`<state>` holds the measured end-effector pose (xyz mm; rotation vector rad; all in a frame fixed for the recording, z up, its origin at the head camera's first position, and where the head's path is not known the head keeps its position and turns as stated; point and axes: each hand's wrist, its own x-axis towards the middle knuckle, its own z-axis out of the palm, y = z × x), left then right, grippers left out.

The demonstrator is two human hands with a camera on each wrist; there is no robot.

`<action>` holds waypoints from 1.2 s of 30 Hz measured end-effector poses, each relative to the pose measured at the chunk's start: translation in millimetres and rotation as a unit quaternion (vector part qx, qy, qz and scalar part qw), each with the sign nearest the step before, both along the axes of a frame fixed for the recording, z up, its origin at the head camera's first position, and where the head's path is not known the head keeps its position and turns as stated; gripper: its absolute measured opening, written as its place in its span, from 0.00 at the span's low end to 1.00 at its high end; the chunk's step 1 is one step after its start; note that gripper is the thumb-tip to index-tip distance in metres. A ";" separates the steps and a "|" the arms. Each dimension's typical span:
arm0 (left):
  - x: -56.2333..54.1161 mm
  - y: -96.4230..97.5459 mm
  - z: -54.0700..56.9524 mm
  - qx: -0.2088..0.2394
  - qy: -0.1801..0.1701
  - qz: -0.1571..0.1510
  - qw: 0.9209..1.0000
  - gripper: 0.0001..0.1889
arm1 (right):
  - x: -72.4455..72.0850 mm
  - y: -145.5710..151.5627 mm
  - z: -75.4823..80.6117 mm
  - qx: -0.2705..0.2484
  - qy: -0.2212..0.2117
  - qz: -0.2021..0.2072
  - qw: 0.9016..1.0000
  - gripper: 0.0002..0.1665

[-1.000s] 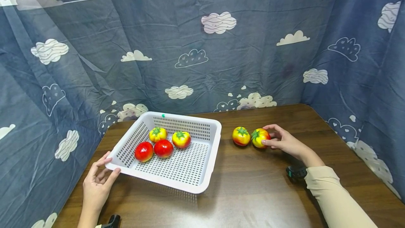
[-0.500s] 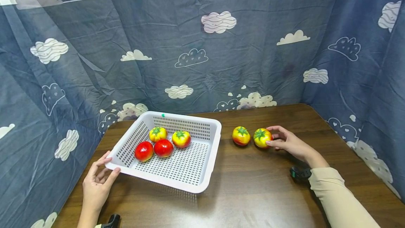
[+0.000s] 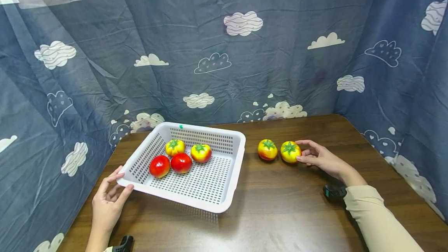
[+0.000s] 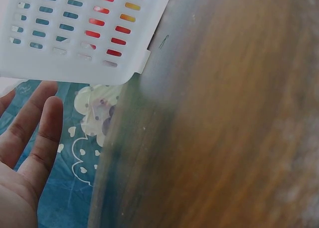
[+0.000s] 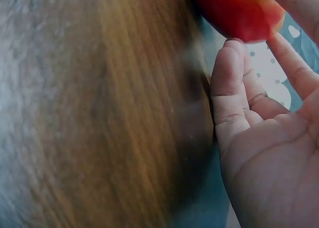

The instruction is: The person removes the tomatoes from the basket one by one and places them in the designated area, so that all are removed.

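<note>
My right hand (image 3: pixel 322 160) holds the right side of a yellow-and-red tomato (image 3: pixel 290 152) between thumb and fingers. This tomato stands on the table with its green leafy top up; in the right wrist view its red underside (image 5: pixel 239 13) shows at the fingertips. Just left of it, a small gap away, sits a second yellow-red tomato (image 3: pixel 267 149). My left hand (image 3: pixel 106 201) holds the near left corner of a white perforated plastic basket (image 3: pixel 182 197), thumb at the front rim. Inside lie two tomatoes with green tops up (image 3: pixel 201 153) and two showing red undersides (image 3: pixel 160 166).
The brown wooden table (image 3: pixel 280 209) carries everything. A blue cloud-print curtain (image 3: pixel 210 49) hangs along its back and both sides. The basket's right rim stands a short way left of the two loose tomatoes.
My right hand has shifted slightly right with its tomato, which has turned more upright and parted from its neighbour. The left hand and basket look still.
</note>
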<state>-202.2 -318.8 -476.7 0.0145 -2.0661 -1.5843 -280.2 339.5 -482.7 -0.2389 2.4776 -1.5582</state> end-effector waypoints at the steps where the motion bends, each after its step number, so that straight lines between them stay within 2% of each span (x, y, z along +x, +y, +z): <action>1: -0.1 -0.2 -0.4 0.002 0.003 -0.002 1.000 0.24 | -0.3 0.2 0.0 0.000 -0.003 -0.002 1.000 0.42; 11: 1.7 -0.9 -0.1 0.004 0.006 0.001 1.000 0.24 | -2.2 -3.5 2.6 0.015 -0.005 0.005 1.000 0.42; 24: 0.0 -0.1 1.8 -0.011 -0.008 0.010 1.000 0.24 | -2.9 -6.9 6.6 0.028 -0.006 0.004 1.000 0.42; 36: -0.5 -1.7 -1.2 0.010 0.012 -0.009 1.000 0.24 | -1.7 -6.7 5.5 0.017 -0.009 0.006 1.000 0.42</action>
